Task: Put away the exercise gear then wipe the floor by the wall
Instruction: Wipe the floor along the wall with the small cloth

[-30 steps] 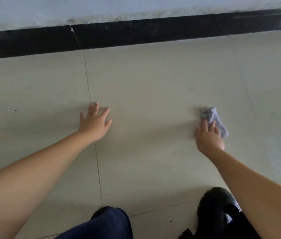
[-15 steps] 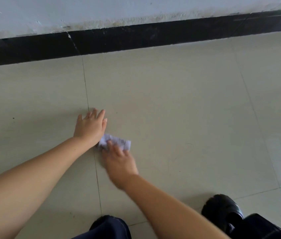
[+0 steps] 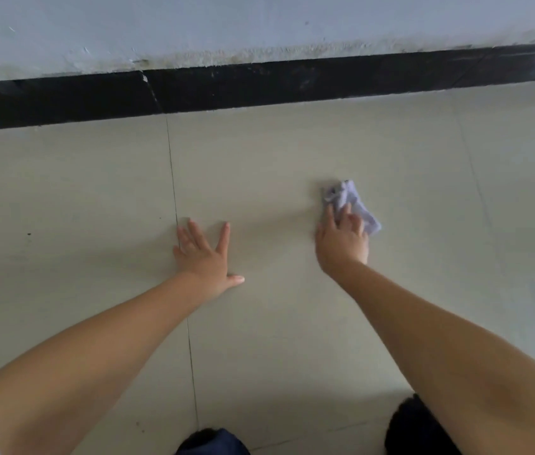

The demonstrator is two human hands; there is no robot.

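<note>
Floor [image 3: 292, 152]: pale tiles, black baseboard [image 3: 259, 83] far.
Left hand [image 3: 205, 257]: flat, fingers spread.
Right hand [image 3: 341, 244]: fingers straight, pressing cloth [image 3: 355, 201].

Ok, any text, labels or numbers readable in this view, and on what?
None. The crumpled cloth under the right hand, the floor tiles, the black skirting and the wall carry no readable print.

Both bare forearms reach forward, well apart. The left hand [image 3: 205, 257] lies flat, palm down, fingers and thumb splayed. The right hand [image 3: 341, 243] presses down with fingers extended forward, wrist slightly raised.
</note>
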